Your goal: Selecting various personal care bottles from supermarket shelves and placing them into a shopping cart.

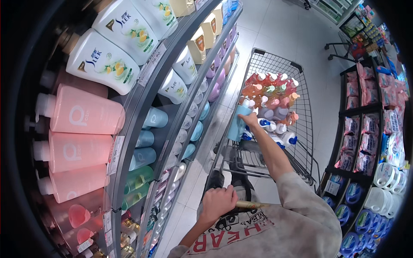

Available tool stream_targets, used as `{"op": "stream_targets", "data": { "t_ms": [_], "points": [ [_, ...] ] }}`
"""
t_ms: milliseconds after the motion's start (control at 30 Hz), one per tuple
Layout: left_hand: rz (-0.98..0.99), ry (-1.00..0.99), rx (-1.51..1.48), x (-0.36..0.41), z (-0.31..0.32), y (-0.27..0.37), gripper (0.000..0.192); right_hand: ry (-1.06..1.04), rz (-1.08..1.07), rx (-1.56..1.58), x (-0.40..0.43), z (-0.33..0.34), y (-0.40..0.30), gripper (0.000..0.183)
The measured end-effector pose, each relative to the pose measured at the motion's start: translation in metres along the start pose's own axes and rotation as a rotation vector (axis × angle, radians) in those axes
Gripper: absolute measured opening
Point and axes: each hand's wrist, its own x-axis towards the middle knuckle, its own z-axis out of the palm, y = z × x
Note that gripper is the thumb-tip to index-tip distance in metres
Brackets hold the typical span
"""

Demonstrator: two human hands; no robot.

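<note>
My right hand (pixel 249 119) grips a light blue plastic bottle (pixel 238 124) near its upper end. That bottle is at the left side of a wire shopping cart (pixel 308 129), tilted beside other bottles; whether it rests on anything is hidden. Pump bottles of red-orange liquid (pixel 253 90) fill the far part of the load. Nearer me are white bottles with blue caps (pixel 288 138) and pale purple bottles (pixel 280 113). Close to my body, my left hand (pixel 219 203) is closed around the cart's handle bar (pixel 251 204).
A shelf rack on the left carries white SLEK bottles (pixel 103 63), pink pump bottles (pixel 87 109) and blue bottles (pixel 142 138). To the right, a black display rack (pixel 342 111) holds pink packs (pixel 369 124) and purple-blue containers (pixel 353 193). Another cart (pixel 342 48) stands farther off on the tiled floor (pixel 277 29).
</note>
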Motion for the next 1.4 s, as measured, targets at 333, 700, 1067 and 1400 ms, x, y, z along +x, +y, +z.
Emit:
{"op": "stream_targets", "data": {
  "t_ms": [333,700,1067,1400],
  "points": [
    [-0.022,0.022,-0.009,0.004,-0.001,0.007,0.018,0.043,-0.206,0.253,-0.040,-0.042,-0.018,0.079],
    [-0.266,0.063,-1.133,0.027,-0.025,0.001,0.050,-0.696,-0.250,1.407,-0.221,-0.147,-0.138,0.075],
    [-0.234,0.175,-1.531,0.020,-0.045,-0.019,0.081,-0.907,-0.355,1.115,-0.291,-0.113,-0.179,0.078],
    [-0.288,0.822,-0.352,-0.024,-0.070,-0.046,0.070,-0.850,-0.496,0.703,-0.313,-0.058,-0.192,0.071]
  ]
}}
